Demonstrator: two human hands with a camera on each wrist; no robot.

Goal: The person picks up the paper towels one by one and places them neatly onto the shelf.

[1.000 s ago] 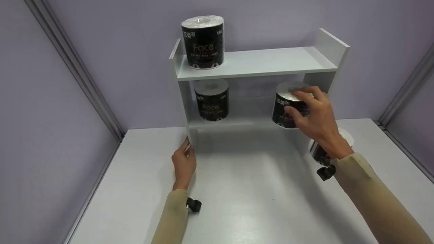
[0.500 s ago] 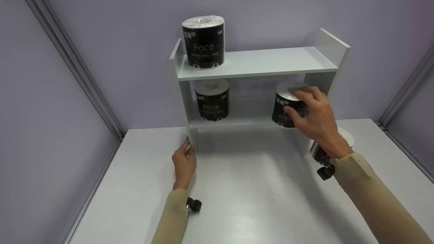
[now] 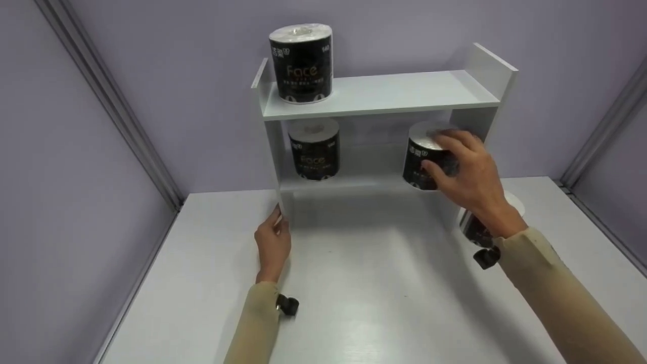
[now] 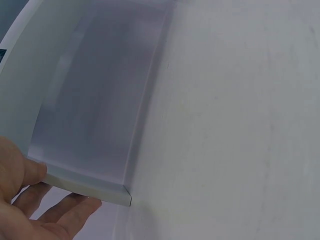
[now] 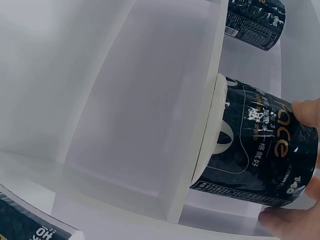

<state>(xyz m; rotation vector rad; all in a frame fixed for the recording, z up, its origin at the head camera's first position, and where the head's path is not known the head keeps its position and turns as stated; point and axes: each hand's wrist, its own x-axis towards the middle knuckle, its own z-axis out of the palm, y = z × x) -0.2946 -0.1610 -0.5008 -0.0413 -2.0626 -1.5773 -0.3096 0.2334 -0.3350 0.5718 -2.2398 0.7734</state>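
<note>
My right hand (image 3: 467, 169) grips a toilet paper roll (image 3: 417, 164) in a black "Face" wrapper at the right end of the middle shelf. In the right wrist view, fingers and thumb lie around the upper part of this roll (image 5: 255, 145), and its white base meets the shelf board's front edge. My left hand (image 3: 273, 247) pinches the lower left side panel of the white shelf unit (image 3: 384, 93). The left wrist view shows the thumb and fingers on opposite faces of the panel (image 4: 85, 189). The right hand hides part of its roll.
One matching roll (image 3: 302, 65) stands on the top shelf at left, another (image 3: 316, 151) below it on the middle shelf. A further roll (image 3: 475, 230) stands on the white table (image 3: 354, 303) outside the right panel, partly behind the right wrist. Purplish walls (image 3: 212, 101) enclose the table.
</note>
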